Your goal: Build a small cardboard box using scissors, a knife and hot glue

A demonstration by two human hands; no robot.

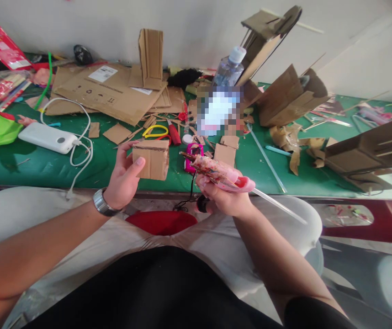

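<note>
My left hand (pixel 124 176) holds a small folded cardboard box piece (pixel 152 159) above my lap, thumb on its front face. A metal watch sits on that wrist. My right hand (pixel 224 197) grips a pink, glue-smeared hot glue gun (pixel 216 171). Its nozzle points left toward the cardboard piece, a short gap away. A clear glue stick (pixel 280 208) juts out of the gun's back to the right. The gun's black cord hangs down between my knees.
A green table (pixel 28 162) carries flat cardboard sheets (pixel 108 89), cardboard scraps, a white power bank (pixel 48 137) with cable, a water bottle (pixel 229 67), yellow-handled scissors (pixel 155 131), a pink object (pixel 193 154) and cardboard constructions (pixel 370 153) at right. A red stool (pixel 161 221) shows between my legs.
</note>
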